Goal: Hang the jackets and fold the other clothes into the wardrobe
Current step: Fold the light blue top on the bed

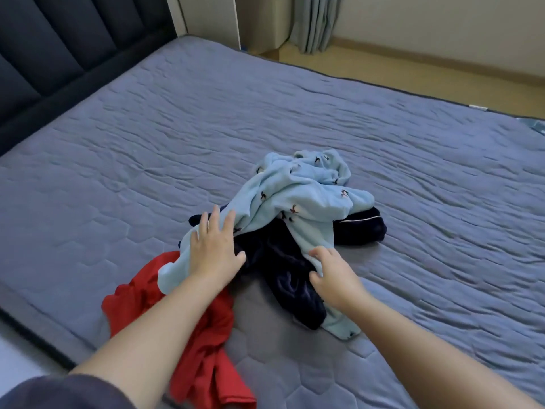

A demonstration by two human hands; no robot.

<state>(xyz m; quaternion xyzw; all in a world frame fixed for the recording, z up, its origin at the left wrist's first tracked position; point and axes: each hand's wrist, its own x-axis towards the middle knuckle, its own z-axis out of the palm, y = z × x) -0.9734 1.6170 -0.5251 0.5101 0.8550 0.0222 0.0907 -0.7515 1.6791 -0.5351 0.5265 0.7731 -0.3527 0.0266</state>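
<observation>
A small heap of clothes lies on the grey quilted bed (147, 149). On top is a crumpled light blue garment (298, 190) with small dark prints. Under it sits a dark navy velvet garment (283, 270) with white piping at its far right. A red garment (206, 343) trails toward the near edge, partly under my left forearm. My left hand (213, 246) lies with straight, spread fingers on the blue garment's left part. My right hand (327, 273) hovers at the blue garment's lower strip with fingers bent, gripping nothing that I can see.
A dark padded headboard (59, 48) runs along the bed's far left. Beyond the bed's far edge is wooden floor (413, 69), a grey curtain (317, 22) and a white cabinet side (206, 16). My dark sleeve (59, 391) shows at bottom left.
</observation>
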